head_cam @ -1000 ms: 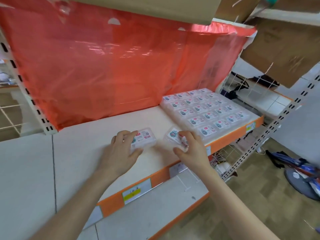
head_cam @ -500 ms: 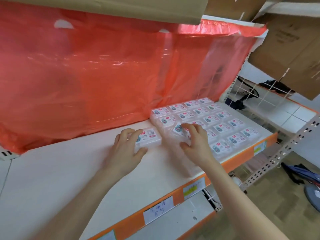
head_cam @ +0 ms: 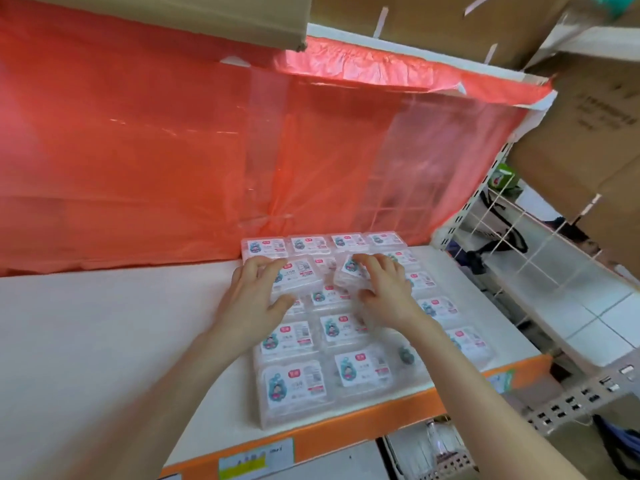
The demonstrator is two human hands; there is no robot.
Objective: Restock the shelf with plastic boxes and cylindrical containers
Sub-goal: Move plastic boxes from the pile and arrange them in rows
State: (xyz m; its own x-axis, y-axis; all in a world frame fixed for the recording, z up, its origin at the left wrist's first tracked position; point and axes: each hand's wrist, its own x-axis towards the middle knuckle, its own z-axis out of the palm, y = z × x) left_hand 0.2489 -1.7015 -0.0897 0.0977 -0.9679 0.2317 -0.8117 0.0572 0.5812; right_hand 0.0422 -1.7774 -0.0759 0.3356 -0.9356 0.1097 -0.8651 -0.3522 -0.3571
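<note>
Several clear plastic boxes with white cartoon labels lie in rows [head_cam: 294, 379] on the right part of the white shelf [head_cam: 104, 341]. My left hand [head_cam: 254, 296] grips one such box [head_cam: 299, 273] held just above the second row from the back. My right hand [head_cam: 384, 289] grips another box [head_cam: 349, 271], tilted, over the rows beside it. Both boxes are over the stacked rows, near the back.
A red plastic sheet [head_cam: 173, 150] hangs behind the shelf. Cardboard boxes [head_cam: 588, 116] overhang at the top and right. An orange shelf edge with price tags [head_cam: 256, 459] runs along the front. A wire rack [head_cam: 540, 244] stands to the right.
Both hands have carried their boxes from the bare shelf rightward and back, over the rows of boxes. The view has shifted right with them.
</note>
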